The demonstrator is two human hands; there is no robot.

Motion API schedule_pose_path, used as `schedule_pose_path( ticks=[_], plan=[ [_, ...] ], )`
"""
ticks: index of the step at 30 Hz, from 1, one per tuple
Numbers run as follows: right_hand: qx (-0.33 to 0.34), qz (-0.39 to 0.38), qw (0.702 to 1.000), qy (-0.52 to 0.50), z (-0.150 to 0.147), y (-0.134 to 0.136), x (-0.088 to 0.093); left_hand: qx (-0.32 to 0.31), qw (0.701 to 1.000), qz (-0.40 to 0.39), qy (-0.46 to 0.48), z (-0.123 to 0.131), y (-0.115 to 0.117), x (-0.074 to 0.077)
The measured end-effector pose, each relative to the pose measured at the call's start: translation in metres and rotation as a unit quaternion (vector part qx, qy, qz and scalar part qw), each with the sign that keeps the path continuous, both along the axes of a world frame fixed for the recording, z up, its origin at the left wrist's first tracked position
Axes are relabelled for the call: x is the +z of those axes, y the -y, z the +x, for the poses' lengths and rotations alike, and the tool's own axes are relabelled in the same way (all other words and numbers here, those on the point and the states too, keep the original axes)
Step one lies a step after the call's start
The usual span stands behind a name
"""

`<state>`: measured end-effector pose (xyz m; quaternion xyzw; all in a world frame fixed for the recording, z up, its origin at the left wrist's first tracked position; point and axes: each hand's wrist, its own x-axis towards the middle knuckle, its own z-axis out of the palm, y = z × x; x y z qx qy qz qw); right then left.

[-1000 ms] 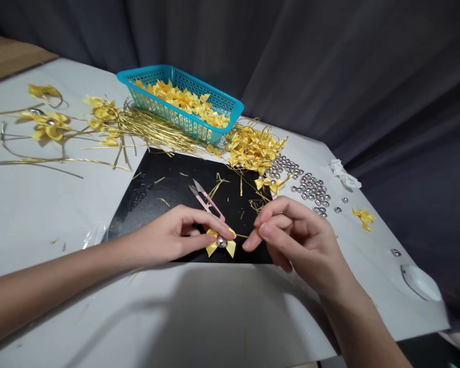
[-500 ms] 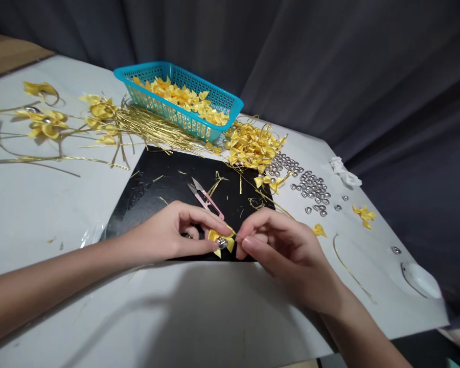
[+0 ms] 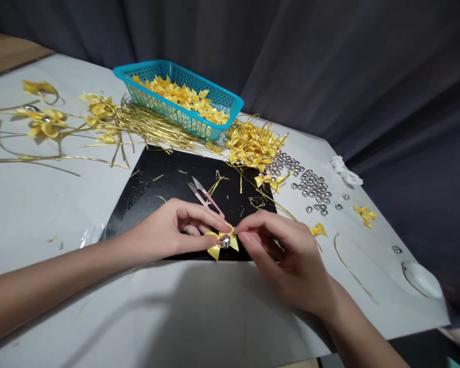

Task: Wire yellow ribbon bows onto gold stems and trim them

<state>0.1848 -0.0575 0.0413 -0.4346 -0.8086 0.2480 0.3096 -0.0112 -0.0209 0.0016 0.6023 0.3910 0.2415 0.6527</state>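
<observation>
Between thumb and fingers, my left hand (image 3: 184, 227) pinches a yellow ribbon bow (image 3: 213, 251) with a shiny silver bead (image 3: 225, 241) at its middle. My right hand (image 3: 283, 250) is closed at the bow's right side, its thumb and forefinger pinching a thin gold wire (image 3: 234, 231) by the bead. Both hands are over the near edge of a black mat (image 3: 153, 179). Just beyond them lie pink-handled thread snips (image 3: 207, 197), blades apart. Part of the bow is hidden behind my left fingers.
A teal basket (image 3: 235, 105) of yellow bows stands at the back, beside a bundle of gold wires (image 3: 157, 128). Finished-looking yellow bows (image 3: 253, 145) are heaped right of it, near loose silver beads (image 3: 312, 186). A white computer mouse (image 3: 421, 280) lies at the right edge.
The bow has tilted, so its two tails and the bead show more fully. My right fingertips have shifted slightly up and stay close to the bead.
</observation>
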Motion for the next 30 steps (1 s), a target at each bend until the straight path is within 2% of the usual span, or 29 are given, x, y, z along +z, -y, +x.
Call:
schedule_pose_path(
  ticks=[2,5,15,30],
  plan=[
    [0.006,0.043,0.999,0.031,-0.0007,0.0008,-0.0023,0.004,1.0,0.01,-0.009,0.0004,0.0,0.0013],
    [0.017,0.063,0.995,0.074,-0.0005,0.0017,-0.0047,0.01,1.0,0.021,-0.008,0.0008,0.0003,0.0017],
    [0.034,0.067,0.991,0.11,-0.0001,0.002,-0.0065,0.002,1.0,0.011,0.013,0.0009,-0.0006,0.0],
    [0.04,0.056,0.989,0.132,-0.0006,0.0025,-0.0056,0.004,0.999,0.022,-0.03,0.0019,0.0,0.0002]
  ],
)
